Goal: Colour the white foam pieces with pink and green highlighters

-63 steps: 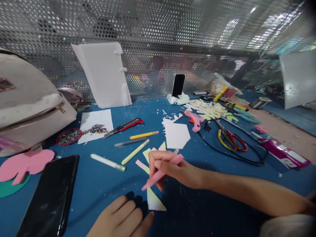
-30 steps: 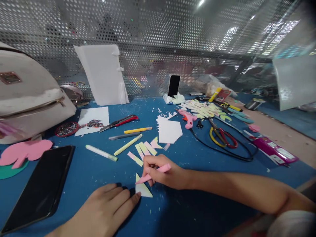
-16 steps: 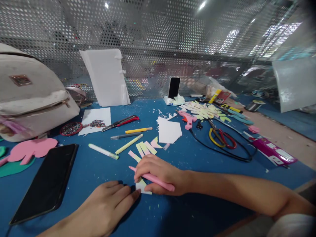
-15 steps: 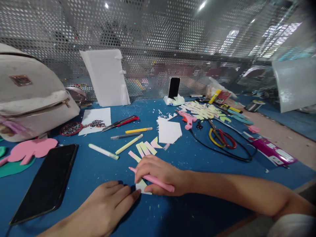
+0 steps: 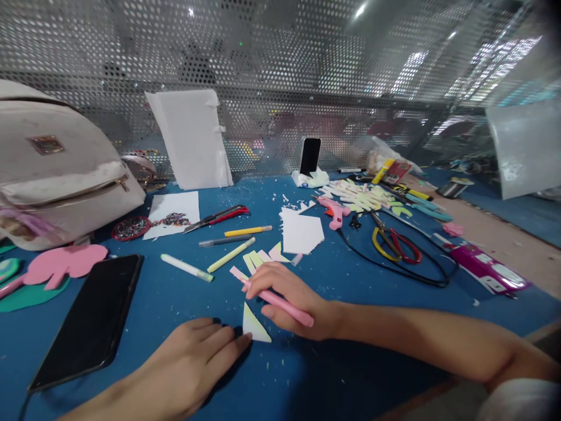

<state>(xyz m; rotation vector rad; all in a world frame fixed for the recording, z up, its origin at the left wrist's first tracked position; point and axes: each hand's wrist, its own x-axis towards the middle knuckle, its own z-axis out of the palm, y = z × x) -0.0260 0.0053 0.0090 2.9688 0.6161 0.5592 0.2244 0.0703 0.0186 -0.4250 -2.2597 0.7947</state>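
My right hand is closed round a pink marker pen, its tip pointing to the upper left above the table. Just below it on the blue table lies a small white triangle of foam or paper with a yellow-green edge. My left hand rests flat, fingers stretched out, one fingertip pressing the triangle's lower left corner. Beyond my right hand, several small strips with yellow-green and pink colouring lie fanned out. A pale green marker and a yellow-green pen lie to their left.
A black phone lies at left, near a pink foam shape and a white backpack. Farther back are a utility knife, white sheet, pink glue gun, scissors and a pile of strips.
My right hand has lifted up and away from the triangle with the marker, so more of the triangle shows. My left hand stays at its corner.
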